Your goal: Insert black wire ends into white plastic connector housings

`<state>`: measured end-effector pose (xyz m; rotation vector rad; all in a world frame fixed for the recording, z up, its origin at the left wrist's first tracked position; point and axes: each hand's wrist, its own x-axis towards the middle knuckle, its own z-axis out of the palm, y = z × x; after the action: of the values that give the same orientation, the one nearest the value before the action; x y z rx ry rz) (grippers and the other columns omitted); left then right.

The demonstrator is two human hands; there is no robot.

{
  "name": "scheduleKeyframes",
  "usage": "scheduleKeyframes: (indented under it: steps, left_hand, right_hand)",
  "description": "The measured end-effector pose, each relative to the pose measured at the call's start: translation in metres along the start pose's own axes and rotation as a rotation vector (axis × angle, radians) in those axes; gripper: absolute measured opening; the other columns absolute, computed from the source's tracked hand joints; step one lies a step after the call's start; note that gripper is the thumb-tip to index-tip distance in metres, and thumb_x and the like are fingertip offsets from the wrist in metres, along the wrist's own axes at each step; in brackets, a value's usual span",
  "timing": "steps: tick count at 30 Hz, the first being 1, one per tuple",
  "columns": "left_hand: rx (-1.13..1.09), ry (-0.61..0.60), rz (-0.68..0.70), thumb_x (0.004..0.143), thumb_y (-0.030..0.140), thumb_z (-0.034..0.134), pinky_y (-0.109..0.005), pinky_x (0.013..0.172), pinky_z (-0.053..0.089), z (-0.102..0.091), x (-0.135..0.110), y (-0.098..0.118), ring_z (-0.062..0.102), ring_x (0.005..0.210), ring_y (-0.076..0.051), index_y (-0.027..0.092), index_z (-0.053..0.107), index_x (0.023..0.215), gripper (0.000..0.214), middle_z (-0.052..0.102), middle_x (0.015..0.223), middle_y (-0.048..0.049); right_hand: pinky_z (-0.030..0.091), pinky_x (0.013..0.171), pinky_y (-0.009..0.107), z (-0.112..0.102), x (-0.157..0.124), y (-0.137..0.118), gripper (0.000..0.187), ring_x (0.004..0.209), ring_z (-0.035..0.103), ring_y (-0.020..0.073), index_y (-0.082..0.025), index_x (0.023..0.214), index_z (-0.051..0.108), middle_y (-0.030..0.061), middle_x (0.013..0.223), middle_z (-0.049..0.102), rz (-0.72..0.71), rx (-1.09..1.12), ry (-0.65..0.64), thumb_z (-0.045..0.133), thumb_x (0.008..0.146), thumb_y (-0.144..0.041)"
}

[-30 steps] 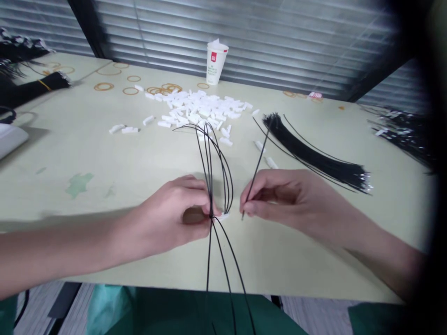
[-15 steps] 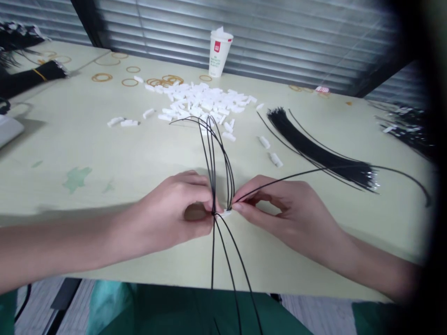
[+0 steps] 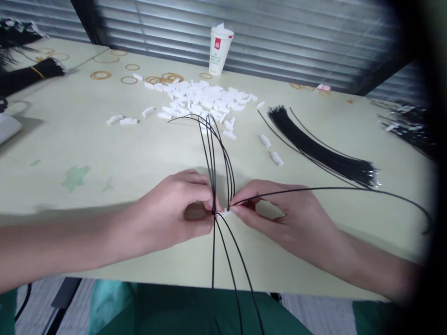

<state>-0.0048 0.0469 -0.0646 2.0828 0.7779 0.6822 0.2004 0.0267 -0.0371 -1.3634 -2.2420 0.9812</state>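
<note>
My left hand [image 3: 185, 204] pinches a small white connector [image 3: 224, 212] near the table's front edge. Several thin black wires [image 3: 212, 167] run from it, some arching up and away, others drooping over the edge toward my lap. Pinched between the thumb and forefinger of my right hand [image 3: 275, 211] is one black wire [image 3: 300, 189], its tip close against the connector's right end. The rest of that wire curves out to the right. Whether its tip sits inside the connector is hidden by my fingertips.
Loose white connectors [image 3: 202, 100] lie heaped at the back centre. A paper cup [image 3: 220, 51] stands behind them, with rubber bands [image 3: 164, 78] nearby. A bundle of black wires [image 3: 321, 146] lies at right. Another banded bundle [image 3: 35, 74] is at far left.
The wire in my right hand has swung lower on its right side, and that hand has dipped slightly. My left hand keeps its hold on the connector.
</note>
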Motion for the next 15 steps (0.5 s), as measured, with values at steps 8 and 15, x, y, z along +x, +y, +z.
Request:
scheduleKeyframes:
  steps: [8, 15]
  left_hand:
    - [0.007, 0.001, 0.012, 0.071, 0.003, 0.059, -0.025, 0.074, 0.045, 0.000, 0.001, 0.001, 0.055, 0.078, -0.012, 0.014, 0.064, 0.080, 0.015, 0.061, 0.079, -0.0002]
    - [0.001, -0.016, 0.012, 0.072, 0.006, 0.060, -0.023, 0.071, 0.045, 0.000, 0.002, 0.000, 0.056, 0.081, -0.013, 0.014, 0.064, 0.076, 0.009, 0.061, 0.079, -0.0011]
  right_hand:
    - [0.047, 0.066, 0.018, -0.001, 0.000, 0.006, 0.010, 0.077, 0.057, 0.0081, -0.021, 0.091, 0.057, -0.0010, 0.086, 0.062, -0.249, -0.145, -0.002, 0.048, 0.088, -0.018]
    - [0.050, 0.074, 0.032, -0.025, 0.001, -0.006, 0.026, 0.085, 0.061, 0.0178, -0.009, 0.112, 0.053, 0.0072, 0.089, 0.067, -0.928, -0.548, -0.082, 0.041, 0.088, -0.010]
